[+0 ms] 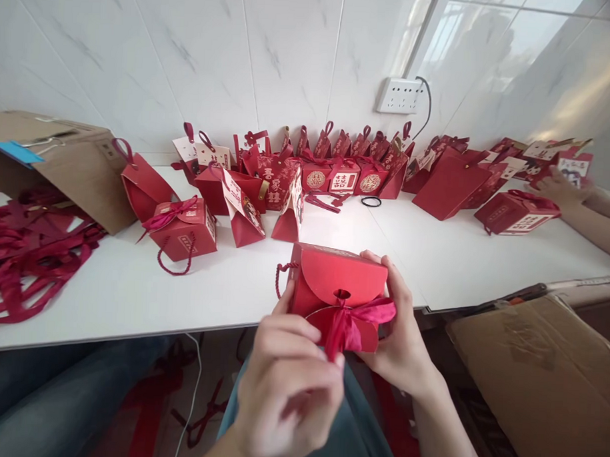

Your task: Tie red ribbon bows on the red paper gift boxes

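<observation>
A red gift box [341,273] with a rounded flap is held above my lap at the table's front edge. A crimson satin ribbon [349,320] is tied in a bow on it, below a small hole in the flap. My left hand [292,381] pinches the hanging ribbon tail between thumb and finger. Along the box's right side, my right hand [404,338] wraps round it and supports it, partly hidden behind. A twisted dark red cord handle [281,274] sticks out at the box's left.
Several finished red boxes [187,228] stand on the white table [253,283]. Loose ribbons [38,259] lie left beside a cardboard carton [62,160]. Another carton [540,383] sits at lower right. Another person's hand [566,187] touches boxes at far right. A power strip [400,96] is on the wall.
</observation>
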Tool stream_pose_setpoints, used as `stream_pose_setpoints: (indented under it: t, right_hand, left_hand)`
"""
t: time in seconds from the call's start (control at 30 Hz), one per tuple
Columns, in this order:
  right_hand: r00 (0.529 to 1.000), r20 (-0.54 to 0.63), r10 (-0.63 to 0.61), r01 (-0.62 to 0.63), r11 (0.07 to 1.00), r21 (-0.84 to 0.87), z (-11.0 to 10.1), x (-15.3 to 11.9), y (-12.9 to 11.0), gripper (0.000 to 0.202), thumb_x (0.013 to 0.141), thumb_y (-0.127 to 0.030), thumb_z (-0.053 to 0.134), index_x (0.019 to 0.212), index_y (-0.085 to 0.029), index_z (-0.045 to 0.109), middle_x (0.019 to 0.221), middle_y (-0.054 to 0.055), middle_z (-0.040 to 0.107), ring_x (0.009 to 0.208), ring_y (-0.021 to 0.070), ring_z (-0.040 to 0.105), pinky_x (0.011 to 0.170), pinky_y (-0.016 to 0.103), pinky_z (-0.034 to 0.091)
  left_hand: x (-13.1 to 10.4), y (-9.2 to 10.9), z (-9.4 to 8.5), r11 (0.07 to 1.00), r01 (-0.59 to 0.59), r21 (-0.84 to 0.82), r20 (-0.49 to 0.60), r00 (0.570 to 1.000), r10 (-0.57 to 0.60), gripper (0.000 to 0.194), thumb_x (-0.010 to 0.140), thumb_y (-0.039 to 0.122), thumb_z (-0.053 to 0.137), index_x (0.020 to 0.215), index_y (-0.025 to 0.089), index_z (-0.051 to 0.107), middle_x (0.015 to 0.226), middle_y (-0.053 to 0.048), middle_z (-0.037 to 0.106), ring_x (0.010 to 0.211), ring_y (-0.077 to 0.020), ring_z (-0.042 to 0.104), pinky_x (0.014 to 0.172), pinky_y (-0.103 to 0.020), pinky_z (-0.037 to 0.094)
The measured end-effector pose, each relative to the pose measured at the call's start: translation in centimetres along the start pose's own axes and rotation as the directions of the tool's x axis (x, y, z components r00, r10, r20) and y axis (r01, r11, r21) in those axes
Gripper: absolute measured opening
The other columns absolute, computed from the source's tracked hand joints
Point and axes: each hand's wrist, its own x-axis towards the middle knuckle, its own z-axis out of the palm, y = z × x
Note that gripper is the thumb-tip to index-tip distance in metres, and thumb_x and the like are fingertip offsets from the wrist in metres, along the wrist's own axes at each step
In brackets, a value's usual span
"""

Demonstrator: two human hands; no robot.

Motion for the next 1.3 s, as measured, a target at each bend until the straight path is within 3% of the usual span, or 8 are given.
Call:
stream_pose_setpoints:
  t: [0.07,0.2,0.4,0.67,0.8,0.9,1.2,1.3]
  right_hand:
    - [0.998,-0.017,0.055,-0.056,0.998,-0.016,-0.2,0.1,0.6,0.093,0.073,-0.023,0.072,0.145,-0.031,0.013,0.146,0.011,0.029,0.135,0.0284,0.029,0.107,0.049,0.033]
    - [0.953,-0.097,0.288,-0.265,0.944,0.198,-0.7,0.0,3.0,0.092,0.072,-0.050,0.069,0.144,-0.030,0.015,0.140,0.012,0.037,0.125,0.0297,0.044,0.097,0.049,0.045]
    - [0.877,0.227,0.424,-0.453,0.568,0.688,-0.1,0.6,3.8,0.081,0.081,-0.072,-0.003,0.130,-0.027,0.044,0.119,0.013,0.058,0.110,0.0257,0.057,0.085,0.048,0.052]
    - [0.886,0.276,0.372,-0.460,0.643,0.612,1.4,1.8,1.5,0.092,0.074,-0.074,-0.013,0.130,-0.028,0.044,0.103,0.014,0.062,0.108,0.0280,0.056,0.083,0.052,0.052]
    - [0.964,-0.067,0.259,-0.232,0.934,0.271,0.8,1.3,2.0,0.081,0.071,-0.075,0.048,0.135,-0.027,0.037,0.118,0.013,0.053,0.114,0.0328,0.051,0.091,0.053,0.048]
    - [0.984,-0.138,0.111,-0.138,0.970,-0.200,0.2,1.3,1.7,0.087,0.064,-0.051,0.075,0.138,-0.031,0.032,0.129,0.011,0.040,0.123,0.0328,0.042,0.099,0.051,0.043]
    - [0.999,0.033,0.021,-0.010,0.957,-0.289,0.7,0.9,0.9,0.086,0.072,-0.040,0.073,0.141,-0.034,0.023,0.137,0.011,0.032,0.130,0.0294,0.036,0.096,0.044,0.048]
    - [1.000,0.020,0.000,0.005,0.968,-0.251,0.5,0.7,0.6,0.086,0.071,-0.038,0.074,0.141,-0.033,0.024,0.138,0.011,0.032,0.131,0.0289,0.034,0.098,0.044,0.047]
  left_hand:
    - [-0.1,-2.4,-0.1,0.982,0.183,-0.053,-0.105,0.977,-0.188,0.015,0.074,0.003,0.060,0.075,0.018,0.056,0.071,0.001,0.055,0.073,-0.0142,0.058,0.069,-0.031,0.054]
    - [-0.9,-9.1,-0.2,0.766,0.642,-0.009,-0.038,0.766,-0.642,0.009,0.080,0.026,0.058,0.081,0.018,0.056,0.080,-0.003,0.061,0.082,-0.0185,0.063,0.072,-0.031,0.054]
    - [-3.3,-13.8,0.9,0.840,0.319,0.440,0.368,0.789,-0.492,0.031,0.080,0.035,0.054,0.106,0.019,0.057,0.113,-0.010,0.061,0.116,-0.0298,0.051,0.098,-0.049,0.041]
    - [-4.0,-13.4,0.9,0.856,0.257,0.450,0.423,0.783,-0.457,0.027,0.083,0.033,0.048,0.104,0.019,0.059,0.113,-0.011,0.061,0.119,-0.0305,0.048,0.099,-0.051,0.040]
    - [-3.1,-12.6,0.1,0.782,0.593,0.192,0.230,0.747,-0.624,0.029,0.086,0.039,0.045,0.105,0.020,0.056,0.112,-0.008,0.060,0.109,-0.0259,0.055,0.092,-0.042,0.044]
    - [-2.1,-11.3,-1.0,0.713,0.701,-0.026,0.041,0.713,-0.699,0.029,0.088,0.044,0.042,0.090,0.020,0.057,0.095,-0.005,0.062,0.094,-0.0212,0.058,0.082,-0.033,0.047]
    - [1.8,-6.3,-1.4,0.851,0.524,0.042,0.230,0.823,-0.519,0.018,0.087,0.036,0.053,0.096,0.021,0.056,0.092,-0.002,0.059,0.085,-0.0146,0.057,0.076,-0.026,0.046]
    - [2.1,-4.8,-1.0,0.962,0.267,0.048,0.228,0.935,-0.271,0.001,0.086,0.018,0.055,0.087,0.019,0.056,0.083,-0.001,0.058,0.079,-0.0118,0.056,0.070,-0.024,0.046]
